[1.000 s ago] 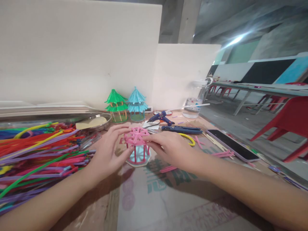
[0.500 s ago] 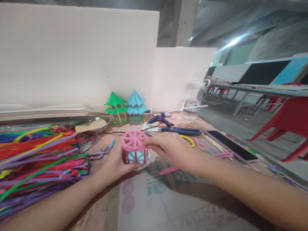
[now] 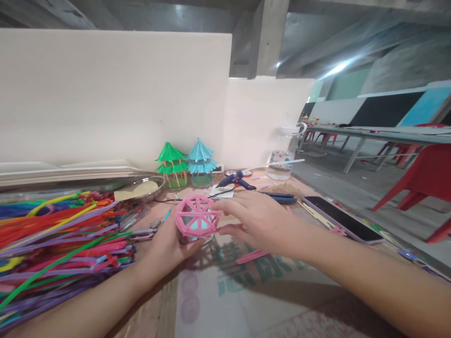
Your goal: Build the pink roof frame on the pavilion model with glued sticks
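We are cradling the pink straw pavilion (image 3: 197, 221) in our left hand (image 3: 168, 244), wheel-top tilted toward us, right hand (image 3: 254, 218) pinching its right rim

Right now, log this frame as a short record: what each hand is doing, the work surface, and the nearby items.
left hand: cradles the pink straw frame from below
right hand: fingertips on the frame's right rim
surface: cardboard sheet
left of hands: pile of coloured straws
behind: green pagoda, blue pagoda, glue gun
right: phone
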`<state>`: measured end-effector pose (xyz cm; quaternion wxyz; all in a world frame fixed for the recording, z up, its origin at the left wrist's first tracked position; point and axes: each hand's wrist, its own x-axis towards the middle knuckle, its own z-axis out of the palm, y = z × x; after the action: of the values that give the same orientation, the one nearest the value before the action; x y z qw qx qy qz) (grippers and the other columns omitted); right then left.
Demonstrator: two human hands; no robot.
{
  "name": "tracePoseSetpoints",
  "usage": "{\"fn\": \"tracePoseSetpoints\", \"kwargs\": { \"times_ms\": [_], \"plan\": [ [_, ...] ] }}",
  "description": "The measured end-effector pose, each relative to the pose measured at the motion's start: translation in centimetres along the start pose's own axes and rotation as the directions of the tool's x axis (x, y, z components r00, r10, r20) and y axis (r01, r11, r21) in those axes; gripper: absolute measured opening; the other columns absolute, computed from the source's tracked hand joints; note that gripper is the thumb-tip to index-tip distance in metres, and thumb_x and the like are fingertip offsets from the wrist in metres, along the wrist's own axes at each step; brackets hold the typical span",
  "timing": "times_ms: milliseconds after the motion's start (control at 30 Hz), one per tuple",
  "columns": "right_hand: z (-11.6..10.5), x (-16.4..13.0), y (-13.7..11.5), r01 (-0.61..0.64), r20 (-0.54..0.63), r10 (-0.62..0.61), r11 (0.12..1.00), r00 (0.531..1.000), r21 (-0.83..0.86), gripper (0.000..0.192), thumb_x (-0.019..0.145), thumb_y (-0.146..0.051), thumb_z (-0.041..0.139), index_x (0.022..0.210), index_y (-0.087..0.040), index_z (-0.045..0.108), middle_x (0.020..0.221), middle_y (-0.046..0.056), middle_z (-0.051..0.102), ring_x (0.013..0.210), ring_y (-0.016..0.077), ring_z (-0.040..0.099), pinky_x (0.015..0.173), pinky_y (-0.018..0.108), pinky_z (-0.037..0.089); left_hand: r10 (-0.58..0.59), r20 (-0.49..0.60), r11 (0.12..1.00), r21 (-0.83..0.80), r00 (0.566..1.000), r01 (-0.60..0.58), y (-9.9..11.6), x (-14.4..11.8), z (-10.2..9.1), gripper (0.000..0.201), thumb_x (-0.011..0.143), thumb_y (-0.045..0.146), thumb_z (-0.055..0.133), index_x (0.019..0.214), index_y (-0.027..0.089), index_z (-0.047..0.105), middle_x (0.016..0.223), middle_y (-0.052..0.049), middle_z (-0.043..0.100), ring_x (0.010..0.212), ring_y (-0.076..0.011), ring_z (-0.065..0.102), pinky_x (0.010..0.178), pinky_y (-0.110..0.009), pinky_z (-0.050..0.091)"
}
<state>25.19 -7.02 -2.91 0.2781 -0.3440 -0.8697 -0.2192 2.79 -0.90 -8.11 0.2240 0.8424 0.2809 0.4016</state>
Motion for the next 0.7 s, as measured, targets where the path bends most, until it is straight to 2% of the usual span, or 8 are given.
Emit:
{"fn": "tracePoseSetpoints", "kwargs": {
  "times_ms": [133, 267, 367, 467, 700],
  "plan": [
    [0.7, -0.1, -0.5, 0.009, -0.011, -0.009, 0.999, 1.0, -0.032, 0.032, 0.09, -0.031, 0.068, 0.115, -0.012, 0.062, 0.088, 0.011, 0.075, 0.079, 0.0231, 0.068, 0.067, 0.032, 0.047, 0.028, -0.015, 0.996, 0.084, 1.0, -0.026, -0.4, -0.2, 0.0, 0.05, 0.083, 0.038, 0.069, 0.128, 0.022, 0.053, 0.123, -0.011, 0.064, 0.124, -0.0307, 0.056, 0.108, -0.052, 0.043],
    [1.5, -0.2, -0.8, -0.042, -0.013, 0.042, 0.999, 0.999, -0.025, 0.014, 0.089, -0.022, 0.068, 0.101, -0.014, 0.067, 0.08, 0.006, 0.075, 0.073, 0.021, 0.068, 0.064, 0.029, 0.044, 0.035, -0.022, 0.988, 0.154, 0.999, -0.031, -1.0, -0.4, 0.0, 0.047, 0.082, 0.039, 0.067, 0.124, 0.021, 0.055, 0.129, -0.013, 0.06, 0.122, -0.0318, 0.056, 0.105, -0.054, 0.044],
    [1.6, -0.2, -0.8, -0.138, -0.018, 0.14, 0.988, 0.99, 0.068, 0.013, 0.09, -0.025, 0.068, 0.099, -0.017, 0.069, 0.083, 0.006, 0.076, 0.077, 0.0208, 0.07, 0.065, 0.027, 0.045, 0.004, -0.019, 0.987, 0.159, 1.0, -0.001, -1.5, -0.7, 0.0, 0.051, 0.082, 0.039, 0.067, 0.126, 0.019, 0.052, 0.131, -0.014, 0.058, 0.122, -0.0317, 0.056, 0.104, -0.054, 0.044],
    [1.8, -0.2, -0.8, -0.215, 0.028, 0.214, 0.954, 0.976, 0.208, 0.019, 0.091, -0.03, 0.067, 0.106, -0.018, 0.069, 0.091, 0.006, 0.078, 0.081, 0.0204, 0.072, 0.069, 0.027, 0.047, -0.013, -0.013, 0.988, 0.157, 1.0, 0.015, -1.7, -0.9, 0.1, 0.051, 0.081, 0.039, 0.068, 0.125, 0.019, 0.052, 0.129, -0.014, 0.06, 0.122, -0.0318, 0.056, 0.105, -0.054, 0.044],
    [2.5, -0.2, -0.8, -0.3, 0.102, 0.282, 0.899, 0.954, 0.319, 0.016, 0.09, -0.019, 0.064, 0.105, -0.019, 0.07, 0.09, 0.004, 0.078, 0.075, 0.0171, 0.069, 0.067, 0.024, 0.045, -0.07, 0.001, 0.993, 0.097, 0.998, 0.07, -1.8, -0.8, 0.3, 0.062, 0.079, 0.036, 0.07, 0.133, 0.018, 0.046, 0.133, -0.016, 0.059, 0.124, -0.031, 0.057, 0.103, -0.051, 0.047]
  ]
}}
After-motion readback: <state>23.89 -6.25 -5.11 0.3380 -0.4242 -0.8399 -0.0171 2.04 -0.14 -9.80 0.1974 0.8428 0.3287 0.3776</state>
